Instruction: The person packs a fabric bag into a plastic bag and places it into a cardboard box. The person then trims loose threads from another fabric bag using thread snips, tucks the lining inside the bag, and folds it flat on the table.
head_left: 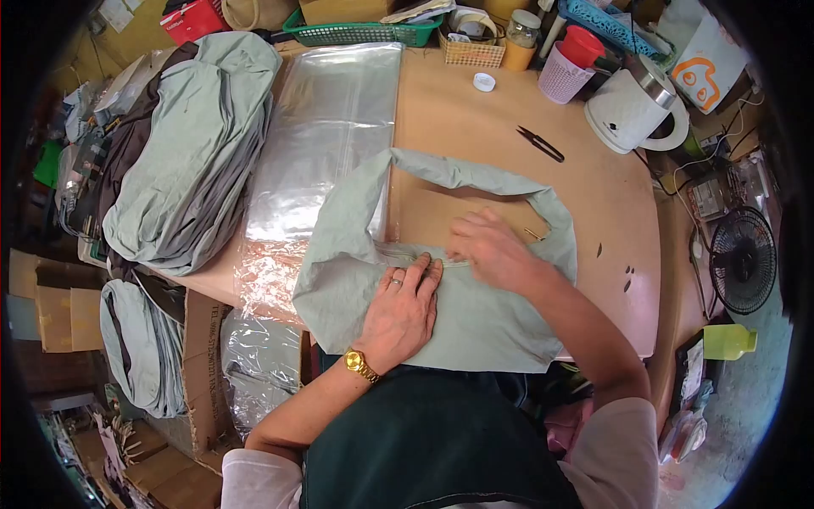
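Note:
A pale grey-green cloth shoulder bag (500, 318) lies flat on the table, its wide strap looped away from me. A zipper (405, 253) runs along its top opening. My left hand (403, 301), with a ring and a gold watch, rests flat on the bag, fingertips by the zipper. My right hand (494, 248) is closed at the zipper line, fingers curled down; what they pinch is hidden. A small brass-coloured metal piece (534, 235) shows at the strap's inner right edge.
Clear plastic bags (326, 119) lie left of the cloth bag, beside a pile of similar cloth bags (191, 153). Black thread snips (541, 144), a white cap (484, 82) and a white kettle (632, 106) are on the table. A fan (744, 260) stands at right.

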{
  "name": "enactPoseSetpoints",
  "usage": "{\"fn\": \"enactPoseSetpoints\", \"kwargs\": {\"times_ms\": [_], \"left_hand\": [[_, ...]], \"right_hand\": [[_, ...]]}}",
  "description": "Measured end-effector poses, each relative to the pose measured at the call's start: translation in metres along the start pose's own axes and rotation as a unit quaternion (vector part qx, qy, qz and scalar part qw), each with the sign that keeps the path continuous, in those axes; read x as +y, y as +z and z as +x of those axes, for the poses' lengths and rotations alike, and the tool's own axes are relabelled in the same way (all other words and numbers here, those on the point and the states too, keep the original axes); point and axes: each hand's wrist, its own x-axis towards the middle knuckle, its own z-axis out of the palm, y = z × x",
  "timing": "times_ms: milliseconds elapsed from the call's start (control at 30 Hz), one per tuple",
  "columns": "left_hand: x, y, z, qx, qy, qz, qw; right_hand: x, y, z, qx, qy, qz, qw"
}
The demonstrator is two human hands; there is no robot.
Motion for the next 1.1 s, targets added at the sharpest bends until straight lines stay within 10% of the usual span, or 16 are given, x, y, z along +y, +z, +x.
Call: {"fn": "enactPoseSetpoints", "kwargs": {"times_ms": [667, 800, 900, 1100], "left_hand": [[0.006, -0.010, 0.001, 0.041, 0.006, -0.013, 0.999], [0.005, -0.009, 0.000, 0.014, 0.010, -0.005, 1.000], [0.004, -0.010, 0.002, -0.001, 0.026, -0.007, 1.000], [0.009, -0.007, 0.002, 0.012, 0.033, 0.037, 0.999]], "right_hand": [[-0.004, -0.027, 0.004, 0.160, 0.013, -0.017, 0.987], [0.096, -0.074, -0.030, 0.383, 0.277, -0.106, 0.875], [0.157, -0.062, -0.030, 0.220, 0.390, -0.012, 0.894], [0.181, -0.074, 0.074, 0.193, 0.235, -0.060, 0.951]]}}
